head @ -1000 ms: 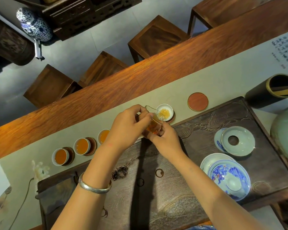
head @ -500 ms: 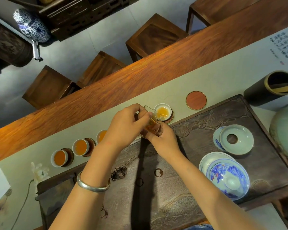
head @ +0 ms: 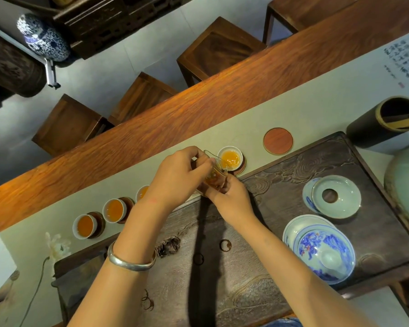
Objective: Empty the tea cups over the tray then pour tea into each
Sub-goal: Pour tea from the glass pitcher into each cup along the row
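While both hands meet at the middle of the frame, a small glass pitcher [head: 215,179] of amber tea is tipped toward the upper right, its spout over a white cup [head: 230,158] that is partly filled and sits on a dark coaster. The left hand [head: 177,175] curls its fingers and thumb round the pitcher's upper side, and the right hand [head: 232,199] cups it from below with fingers wrapped under the glass. To the lower left of the hands, three more cups stand in a slanting row: one [head: 85,226] and a second [head: 114,210] both full of tea on dark coasters, and a third [head: 142,192] half hidden behind the left wrist. An empty round coaster [head: 278,140] lies up and right of the cup being filled. All of these rest on a pale runner [head: 316,109] that crosses a long reddish wooden table [head: 198,107]. Below the runner lies a dark carved tray [head: 281,185] with wet rings on it; at its right are a pale green lid rest [head: 335,197] on a saucer and a blue-and-white lidded bowl [head: 324,253]. A dark tube holder [head: 383,123] stands at the right edge. A silver bangle [head: 130,261] circles the left wrist. Beyond the table, toward the top of the frame, wooden stools [head: 213,50] stand on a grey floor, with a blue-and-white jar [head: 43,40] at the upper left.
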Motion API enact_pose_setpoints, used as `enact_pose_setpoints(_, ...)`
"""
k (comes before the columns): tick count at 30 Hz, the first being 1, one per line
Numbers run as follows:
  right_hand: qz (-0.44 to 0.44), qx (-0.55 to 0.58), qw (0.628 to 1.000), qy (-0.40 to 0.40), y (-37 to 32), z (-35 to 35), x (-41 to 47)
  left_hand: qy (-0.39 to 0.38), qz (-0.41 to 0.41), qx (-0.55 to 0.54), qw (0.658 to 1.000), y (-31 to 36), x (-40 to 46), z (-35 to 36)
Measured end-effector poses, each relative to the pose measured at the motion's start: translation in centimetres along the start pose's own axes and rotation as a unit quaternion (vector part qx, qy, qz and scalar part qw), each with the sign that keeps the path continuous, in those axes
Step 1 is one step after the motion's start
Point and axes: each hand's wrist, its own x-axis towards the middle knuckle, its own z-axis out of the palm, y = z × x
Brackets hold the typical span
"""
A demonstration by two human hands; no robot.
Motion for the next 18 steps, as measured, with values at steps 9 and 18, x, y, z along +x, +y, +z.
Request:
enact_pose_setpoints(9, 0.012, -0.007, 1.0, 0.0, 0.4, 0.1, 0.1, -0.008, -0.009, 0.015, 1.0, 0.6, 0.0, -0.3)
enact_pose_setpoints(18, 0.016, 0.0, 1.0, 0.004, 0.5, -0.1, 0.4, -0.009, -0.012, 0.02, 1.0, 1.2, 0.2, -0.1)
